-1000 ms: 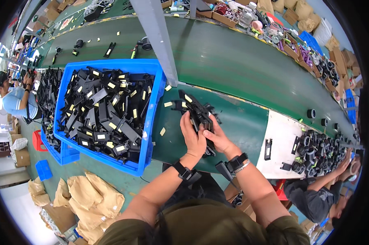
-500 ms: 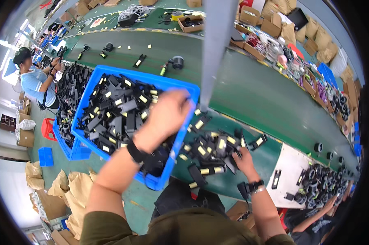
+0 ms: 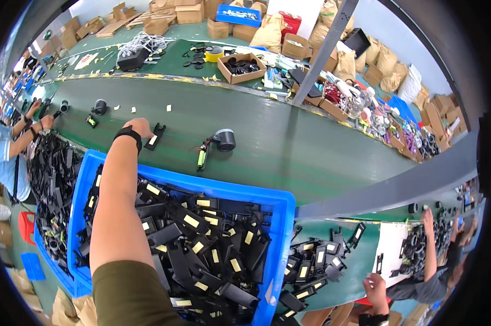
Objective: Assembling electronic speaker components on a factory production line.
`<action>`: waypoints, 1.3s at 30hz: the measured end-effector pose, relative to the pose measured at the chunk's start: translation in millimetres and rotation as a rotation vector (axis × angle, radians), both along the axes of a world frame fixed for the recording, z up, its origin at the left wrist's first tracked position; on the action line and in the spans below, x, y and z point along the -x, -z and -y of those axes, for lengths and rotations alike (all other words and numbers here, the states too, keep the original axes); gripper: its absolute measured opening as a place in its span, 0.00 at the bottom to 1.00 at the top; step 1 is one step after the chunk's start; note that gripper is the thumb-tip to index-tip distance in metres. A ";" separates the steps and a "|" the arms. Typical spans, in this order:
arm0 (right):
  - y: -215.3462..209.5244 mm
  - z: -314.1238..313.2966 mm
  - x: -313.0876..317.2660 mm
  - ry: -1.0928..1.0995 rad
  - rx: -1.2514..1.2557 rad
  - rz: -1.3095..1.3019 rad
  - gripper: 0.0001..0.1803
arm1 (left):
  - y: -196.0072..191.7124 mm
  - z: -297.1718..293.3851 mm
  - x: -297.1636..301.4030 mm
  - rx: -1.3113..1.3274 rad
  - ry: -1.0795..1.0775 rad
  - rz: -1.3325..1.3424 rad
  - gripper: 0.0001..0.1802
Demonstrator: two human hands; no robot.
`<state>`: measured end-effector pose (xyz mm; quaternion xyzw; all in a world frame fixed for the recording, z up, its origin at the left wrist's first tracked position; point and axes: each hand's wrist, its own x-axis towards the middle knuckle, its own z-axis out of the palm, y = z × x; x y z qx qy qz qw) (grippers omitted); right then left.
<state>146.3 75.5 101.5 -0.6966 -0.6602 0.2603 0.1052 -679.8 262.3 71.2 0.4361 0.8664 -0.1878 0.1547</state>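
Note:
My left hand (image 3: pixel 140 128) reaches over the blue crate to the green belt, right beside a flat black plastic part (image 3: pixel 156 137) with a pale label. Its fingers are mostly hidden behind the back of the hand, so any grip on the part does not show. The blue crate (image 3: pixel 290 239) is heaped with similar black parts (image 3: pixel 191 220). Lower right, my right hand (image 3: pixel 376 289) hovers near the worktable's edge, fingers loosely bent and apart, with nothing seen in it. Between crate and hand lies a pile of labelled black parts (image 3: pixel 320 261).
A round grey-black motor-like piece (image 3: pixel 224 140) with a green-yellow part lies on the conveyor belt (image 3: pixel 289 146). A grey metal post (image 3: pixel 387 190) slants across the right. One co-worker (image 3: pixel 6 157) stands left; another's arm (image 3: pixel 429 244) is at right, by piled round parts.
My left hand has moved from above the crate out to the belt beside the flat black part. My right hand has left the loose pile and moved to the right. The view has shifted.

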 end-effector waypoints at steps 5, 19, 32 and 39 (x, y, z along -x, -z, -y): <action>-9.8 32.6 -3.6 0.155 0.102 0.012 0.12 | 29.0 -22.6 5.1 0.053 0.106 0.066 0.26; 4.1 12.3 -9.2 0.003 0.084 -0.068 0.12 | -104.0 -50.8 -115.8 -0.112 0.312 -0.197 0.13; -51.4 -10.7 64.4 -0.680 -0.076 -0.316 0.12 | 17.9 156.4 -526.4 -0.407 0.420 0.648 0.30; -70.1 -20.3 189.0 -0.851 -0.095 -0.661 0.10 | -110.4 260.4 -384.6 -0.880 -0.213 0.810 0.25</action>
